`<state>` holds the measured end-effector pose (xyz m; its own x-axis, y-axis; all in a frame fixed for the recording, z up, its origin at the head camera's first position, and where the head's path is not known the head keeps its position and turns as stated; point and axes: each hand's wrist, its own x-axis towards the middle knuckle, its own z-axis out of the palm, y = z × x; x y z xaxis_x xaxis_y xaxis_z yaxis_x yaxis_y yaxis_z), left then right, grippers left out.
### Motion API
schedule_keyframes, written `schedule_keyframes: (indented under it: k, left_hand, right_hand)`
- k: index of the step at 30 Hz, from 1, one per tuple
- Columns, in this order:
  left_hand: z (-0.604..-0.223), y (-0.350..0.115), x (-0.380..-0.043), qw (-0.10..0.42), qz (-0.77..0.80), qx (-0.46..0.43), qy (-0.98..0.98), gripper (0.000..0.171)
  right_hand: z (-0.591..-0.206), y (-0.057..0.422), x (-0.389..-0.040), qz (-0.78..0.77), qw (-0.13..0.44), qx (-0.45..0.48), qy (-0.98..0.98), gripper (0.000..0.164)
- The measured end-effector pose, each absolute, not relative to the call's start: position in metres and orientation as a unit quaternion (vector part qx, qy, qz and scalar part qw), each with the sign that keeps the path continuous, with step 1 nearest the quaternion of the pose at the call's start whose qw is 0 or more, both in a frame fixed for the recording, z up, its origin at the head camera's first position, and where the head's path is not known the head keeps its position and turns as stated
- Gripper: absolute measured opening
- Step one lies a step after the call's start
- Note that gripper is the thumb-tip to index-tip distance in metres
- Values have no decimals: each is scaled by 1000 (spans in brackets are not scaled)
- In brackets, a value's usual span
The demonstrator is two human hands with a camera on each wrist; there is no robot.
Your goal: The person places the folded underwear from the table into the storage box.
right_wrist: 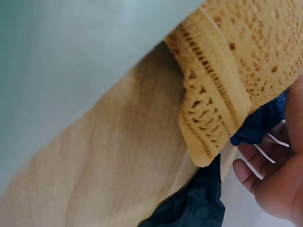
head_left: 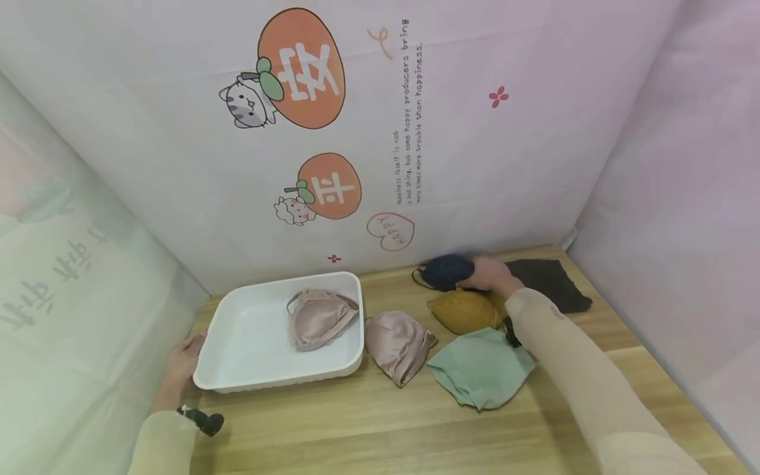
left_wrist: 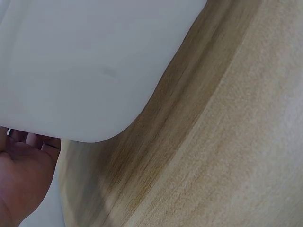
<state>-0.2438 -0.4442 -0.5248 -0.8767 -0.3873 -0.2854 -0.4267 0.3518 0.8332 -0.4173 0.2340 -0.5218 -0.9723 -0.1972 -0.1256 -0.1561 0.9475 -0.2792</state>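
My left hand grips the left edge of a white plastic tray, its fingers under the rim in the left wrist view. A dusty-pink bra lies in the tray's right half. At the back right, my right hand holds the right end of a navy bra; the right wrist view shows the navy fabric between thumb and fingers. Just in front of that hand lies a mustard bra with openwork lace.
A pink satin bra lies against the tray's right side. Nearer the front is a mint-green bra, partly under the right forearm. A dark, flat garment lies at the back right corner. Cloth walls enclose the wooden table.
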Motion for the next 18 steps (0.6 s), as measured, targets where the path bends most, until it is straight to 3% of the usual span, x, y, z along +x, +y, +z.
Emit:
schedule_keyframes:
  k: [18]
  left_hand:
    - [-523, -444, -243, 24, 519, -243, 819, 68]
  right_hand:
    - [-529, 238, -419, -145, 46, -117, 981, 65]
